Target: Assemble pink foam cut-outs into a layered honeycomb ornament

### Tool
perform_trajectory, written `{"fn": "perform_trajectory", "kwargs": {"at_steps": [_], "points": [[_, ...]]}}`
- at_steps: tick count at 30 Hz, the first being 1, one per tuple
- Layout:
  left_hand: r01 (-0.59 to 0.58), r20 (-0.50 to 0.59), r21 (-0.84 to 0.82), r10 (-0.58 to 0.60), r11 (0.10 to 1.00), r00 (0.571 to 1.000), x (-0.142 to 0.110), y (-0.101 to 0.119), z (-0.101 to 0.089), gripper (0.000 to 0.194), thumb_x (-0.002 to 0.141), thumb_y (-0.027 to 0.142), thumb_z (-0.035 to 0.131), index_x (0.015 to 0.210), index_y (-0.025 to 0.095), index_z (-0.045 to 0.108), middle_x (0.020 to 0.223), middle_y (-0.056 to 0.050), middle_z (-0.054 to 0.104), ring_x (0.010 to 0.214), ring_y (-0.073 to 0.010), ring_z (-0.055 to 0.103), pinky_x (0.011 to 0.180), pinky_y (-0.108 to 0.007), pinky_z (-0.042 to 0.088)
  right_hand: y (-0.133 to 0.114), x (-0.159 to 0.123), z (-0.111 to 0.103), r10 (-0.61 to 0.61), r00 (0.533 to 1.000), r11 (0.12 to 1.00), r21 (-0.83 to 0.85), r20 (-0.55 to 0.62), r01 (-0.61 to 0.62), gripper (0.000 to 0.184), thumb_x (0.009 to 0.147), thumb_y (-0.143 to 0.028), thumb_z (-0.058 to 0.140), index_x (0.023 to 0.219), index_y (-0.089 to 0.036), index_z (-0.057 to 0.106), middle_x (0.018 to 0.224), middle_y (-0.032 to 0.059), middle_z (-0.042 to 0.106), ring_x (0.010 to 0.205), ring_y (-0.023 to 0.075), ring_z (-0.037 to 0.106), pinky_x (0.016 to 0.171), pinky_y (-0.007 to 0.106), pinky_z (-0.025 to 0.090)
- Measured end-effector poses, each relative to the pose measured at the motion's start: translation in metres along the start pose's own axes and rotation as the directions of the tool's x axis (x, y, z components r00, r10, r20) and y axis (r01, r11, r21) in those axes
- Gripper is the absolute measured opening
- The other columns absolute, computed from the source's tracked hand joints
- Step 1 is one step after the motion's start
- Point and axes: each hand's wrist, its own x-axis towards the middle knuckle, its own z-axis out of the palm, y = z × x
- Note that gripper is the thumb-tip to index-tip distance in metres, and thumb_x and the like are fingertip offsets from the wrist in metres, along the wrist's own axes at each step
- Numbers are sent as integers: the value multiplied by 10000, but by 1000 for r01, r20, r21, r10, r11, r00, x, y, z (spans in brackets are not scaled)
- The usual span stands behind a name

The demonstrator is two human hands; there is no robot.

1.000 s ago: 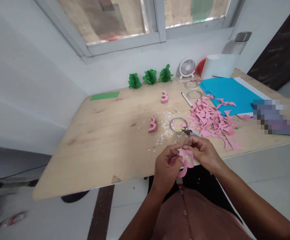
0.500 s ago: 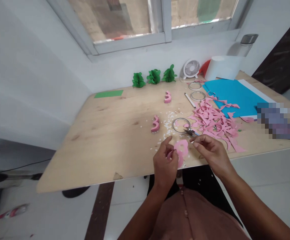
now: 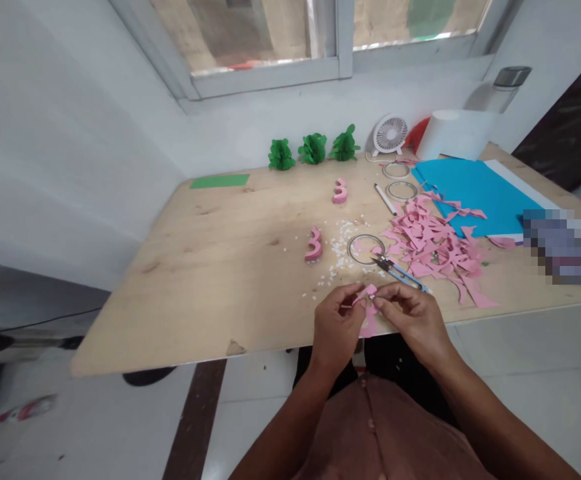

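pale wall (image 3: 250, 127), window (image 3: 270, 40) above wooden table (image 3: 220, 267), tiled floor (image 3: 250, 413).

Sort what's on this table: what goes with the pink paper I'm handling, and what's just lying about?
Likely in the job:
- pink paper cutout, in the left hand, right hand at it
- blue-handled metal snips
- scalloped pink paper stack

Apparently just lying about:
- round white fan
- flat green paper strip

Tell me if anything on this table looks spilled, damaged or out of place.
Small white bits lie scattered loose beside the nearest metal ring, like a spill. Pink scraps sprawl in a messy heap, some over the blue sheets. A brownish patch, perhaps damage, marks the near table edge.
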Motion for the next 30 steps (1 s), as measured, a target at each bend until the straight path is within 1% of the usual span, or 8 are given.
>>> {"fn": "perform_trajectory", "kwargs": {"at_steps": [2,4,8,11,19,25,30], "points": [[51,44,-64,-48,997,998,3,4,0,147,732,207,610,825,164,715,713,-14,662,605,-110,565,550,-205,462,-1,0,-1,-3,1000,1000,-18,27,4,102,753,-299,664,732,-199,665,710,23,655,684,179,576,666,307,454],[98,61,-121,-92,988,994,5,7,0,100,715,217,619,717,156,699,620,14,617,546,-85,514,509,-183,422,-2,-1,-2,2,999,1000,-26,39,-1,120,756,-312,663,728,-195,664,700,22,653,669,177,576,652,303,459],[155,38,-162,-151,975,988,6,9,3,98,678,221,640,632,139,667,547,31,568,504,-68,468,471,-164,378,-5,0,-2,18,999,999,-44,44,-16,144,764,-328,651,718,-191,649,666,15,635,640,166,565,620,288,452],[173,33,-157,-170,972,985,6,9,4,95,661,217,634,629,138,674,541,25,571,494,-73,467,451,-166,377,-6,1,-1,26,999,998,-53,42,-23,147,762,-330,645,709,-193,635,652,13,626,629,166,559,600,288,448],[206,28,-196,-205,959,978,4,9,3,116,643,245,656,636,136,694,572,0,613,509,-92,517,457,-181,433,-7,2,2,10,1000,996,-85,29,-7,146,766,-327,630,699,-198,616,627,8,603,594,155,534,562,279,432],[150,48,-103,-145,983,988,4,7,1,133,661,242,655,716,141,722,596,-9,624,536,-107,528,448,-182,440,-12,3,0,16,999,988,-153,38,-10,143,763,-305,616,667,-201,595,598,-7,577,565,146,521,532,261,417],[127,69,-59,-123,990,990,3,6,-1,133,684,243,644,737,147,719,608,-6,626,542,-112,534,472,-198,466,-9,3,-2,-21,999,967,-253,49,33,121,768,-281,599,678,-200,595,601,-6,573,564,144,511,523,255,406]]}}
